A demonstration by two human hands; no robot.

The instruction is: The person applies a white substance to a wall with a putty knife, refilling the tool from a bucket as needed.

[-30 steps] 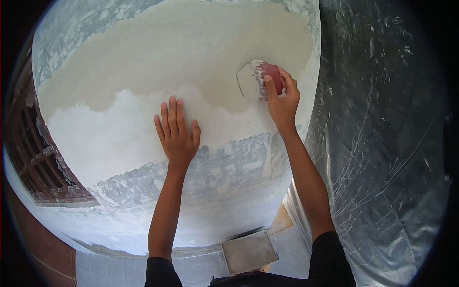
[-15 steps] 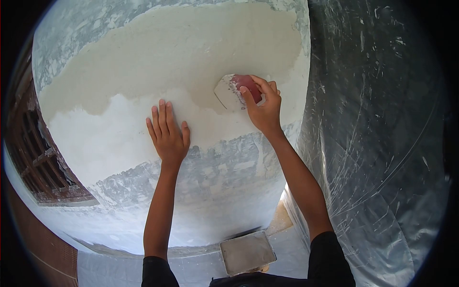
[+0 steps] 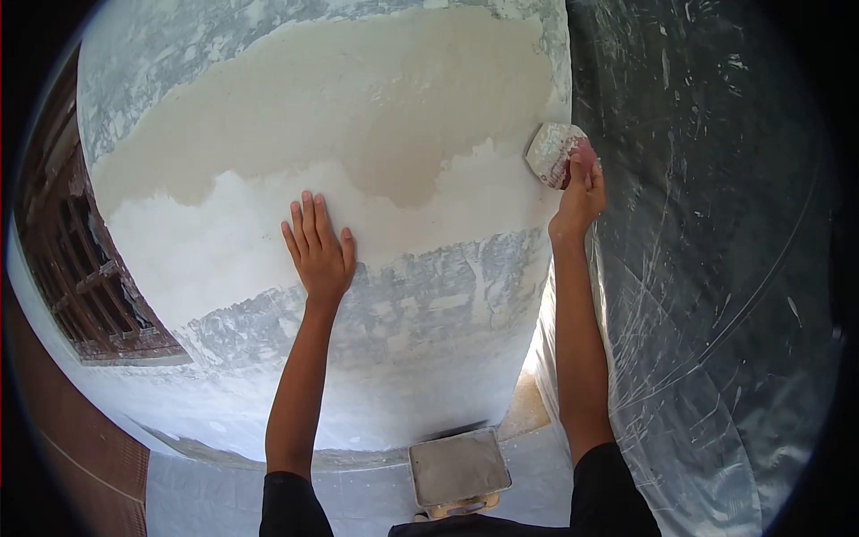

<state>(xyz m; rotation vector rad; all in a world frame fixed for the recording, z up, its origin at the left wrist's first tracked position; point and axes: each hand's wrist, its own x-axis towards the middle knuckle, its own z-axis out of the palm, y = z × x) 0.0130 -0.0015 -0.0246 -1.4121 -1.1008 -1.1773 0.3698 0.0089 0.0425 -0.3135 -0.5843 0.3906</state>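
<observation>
A wall [image 3: 233, 259] carries a wide beige, damp-looking coat across its upper part, with a paler white band below and bare mottled grey under that. My left hand [image 3: 320, 255] lies flat on the white band, fingers spread, holding nothing. At the wall's right edge, my right hand [image 3: 580, 195] grips a red scraper [image 3: 555, 154] smeared with whitish paste. The scraper's blade side points left and rests at or very near the wall's edge; exact contact is hard to tell.
A tray [image 3: 460, 469] of grey paste stands low, close to my body. Dark plastic sheeting [image 3: 698, 268], splashed with white, hangs to the right of the wall. A brown-framed window with bars [image 3: 85, 268] is at the left.
My right hand has moved right with the scraper, from the middle-right of the beige coat to the wall's edge. My left hand has stayed flat in nearly the same place.
</observation>
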